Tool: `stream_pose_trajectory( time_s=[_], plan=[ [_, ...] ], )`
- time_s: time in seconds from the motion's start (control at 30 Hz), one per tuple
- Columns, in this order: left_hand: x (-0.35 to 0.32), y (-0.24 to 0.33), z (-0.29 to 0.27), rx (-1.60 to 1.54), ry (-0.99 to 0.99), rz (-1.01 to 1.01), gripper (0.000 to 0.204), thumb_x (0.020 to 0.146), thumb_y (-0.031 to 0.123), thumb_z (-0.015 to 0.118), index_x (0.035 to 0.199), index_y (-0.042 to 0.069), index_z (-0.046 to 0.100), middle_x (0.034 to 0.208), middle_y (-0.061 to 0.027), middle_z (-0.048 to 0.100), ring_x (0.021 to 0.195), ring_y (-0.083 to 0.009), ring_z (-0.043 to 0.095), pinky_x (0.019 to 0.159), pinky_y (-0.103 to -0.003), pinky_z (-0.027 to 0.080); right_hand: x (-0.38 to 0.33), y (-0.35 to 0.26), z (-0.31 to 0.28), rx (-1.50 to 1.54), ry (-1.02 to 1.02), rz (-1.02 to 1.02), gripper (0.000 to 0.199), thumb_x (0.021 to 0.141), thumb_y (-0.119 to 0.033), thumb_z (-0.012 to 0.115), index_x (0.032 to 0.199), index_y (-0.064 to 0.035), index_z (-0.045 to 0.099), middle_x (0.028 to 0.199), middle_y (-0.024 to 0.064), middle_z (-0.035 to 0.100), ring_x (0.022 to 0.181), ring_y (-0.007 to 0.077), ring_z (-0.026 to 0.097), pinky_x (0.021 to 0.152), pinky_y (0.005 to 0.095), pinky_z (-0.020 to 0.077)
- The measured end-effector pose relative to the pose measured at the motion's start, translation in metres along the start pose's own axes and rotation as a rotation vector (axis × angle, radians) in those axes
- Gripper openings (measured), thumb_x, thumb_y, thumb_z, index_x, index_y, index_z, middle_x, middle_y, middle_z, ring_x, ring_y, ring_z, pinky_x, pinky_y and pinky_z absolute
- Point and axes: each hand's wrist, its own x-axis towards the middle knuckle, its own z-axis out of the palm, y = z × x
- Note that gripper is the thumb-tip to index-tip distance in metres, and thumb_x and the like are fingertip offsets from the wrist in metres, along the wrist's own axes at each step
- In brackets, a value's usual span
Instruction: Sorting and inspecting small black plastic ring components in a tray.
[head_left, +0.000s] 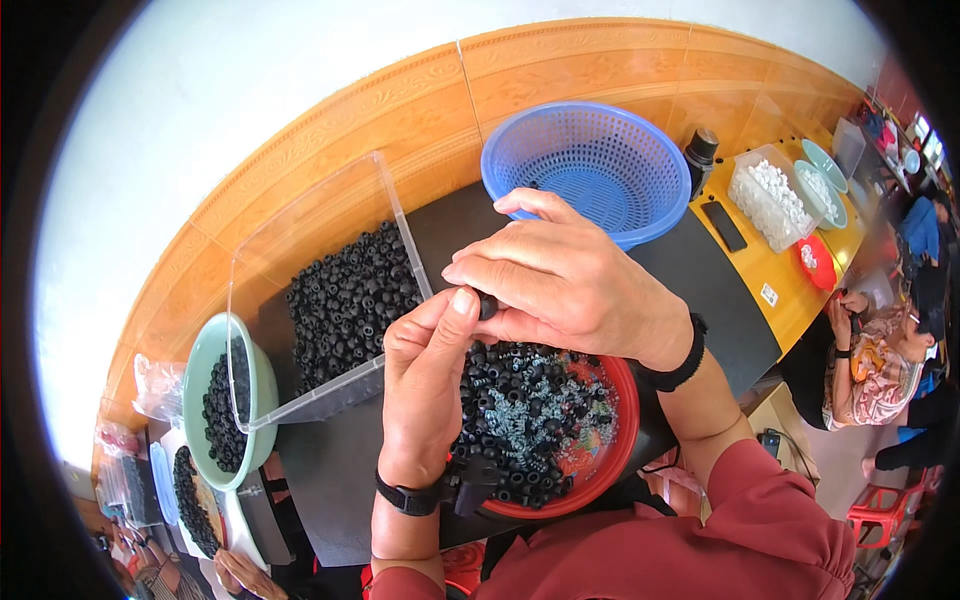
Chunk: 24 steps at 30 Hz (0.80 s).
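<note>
— Red sleeve [740, 530] nearest the lens, and both wrists banded in black. Hands?

— Left hand [428, 385] and right hand [560, 285] meeting above the red bowl [622, 440]. Small black plastic piece [487, 305] pinched between them, left thumb tip against it, right fingers curled round it. Both grips narrow, closed on that one piece.

— Handling?

— Probably light and stiff, hard plastic by the look; smooth, so likely to slip. Best taken at the sides with fingertips, not the palm. Shape mostly hidden by the fingers.

— Below?

— Red bowl heaped with black parts and some pale grey screws, sitting on the dark mat of the worktop [770, 270]. Just left, clear plastic box [330, 210] tipped and full of the same black parts; beside it, green bowl [195, 390] with more.

— Further off?

— Blue mesh basket [590, 160] behind the hands. Clear tub of white parts [775, 200] well apart to the right, near a seated person [880, 360].
</note>
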Motion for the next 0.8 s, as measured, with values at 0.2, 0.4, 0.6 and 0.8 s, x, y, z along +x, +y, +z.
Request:
stream_pose_trajectory(
  time_s=[0.2, 0.4, 0.6, 0.8],
  plan=[
    [-0.002, -0.001, -0.001, 0.143, 0.035, 0.072, 0.030, 0.101, 0.020, 0.050, 0.106, -0.006, 0.064, 0.094, -0.0117, 0.068, 0.086, -0.0160, 0.065, 0.083, -0.031, 0.051, 0.000, -0.006, -0.005, -0.046, -0.087, 0.002, 0.038, 0.070, -0.016, 0.081, 0.102, -0.0026, 0.065, 0.095, 0.0072, 0.067, 0.083, 0.0228, 0.065, 0.095, 0.0480, 0.0469],
    [0.000, -0.002, 0.012, -0.004, 0.095, 0.028, 0.025, 0.099, 0.018, 0.055, 0.107, -0.003, 0.066, 0.093, -0.0042, 0.067, 0.086, -0.0082, 0.060, 0.082, -0.026, 0.046, -0.003, 0.002, -0.002, -0.011, -0.065, 0.020, 0.038, 0.071, -0.018, 0.081, 0.103, -0.0044, 0.066, 0.097, 0.0044, 0.068, 0.082, 0.0208, 0.066, 0.097, 0.0495, 0.0448],
    [-0.001, -0.001, 0.010, -0.127, 0.099, 0.041, 0.023, 0.099, 0.015, 0.052, 0.107, -0.002, 0.066, 0.098, -0.0064, 0.068, 0.090, -0.0110, 0.062, 0.085, -0.027, 0.047, -0.004, 0.001, 0.001, -0.015, -0.008, 0.020, 0.042, 0.072, -0.023, 0.080, 0.108, -0.0056, 0.065, 0.098, 0.0032, 0.068, 0.085, 0.0184, 0.066, 0.101, 0.0489, 0.0398],
    [0.002, -0.004, 0.007, -0.166, 0.051, 0.048, 0.024, 0.099, 0.017, 0.053, 0.107, -0.002, 0.066, 0.101, -0.0074, 0.068, 0.093, -0.0127, 0.063, 0.087, -0.029, 0.048, -0.003, 0.003, 0.001, -0.035, -0.072, 0.053, 0.044, 0.071, -0.028, 0.081, 0.105, -0.0057, 0.065, 0.097, 0.0037, 0.067, 0.086, 0.0189, 0.066, 0.102, 0.0497, 0.0371]
  ],
)
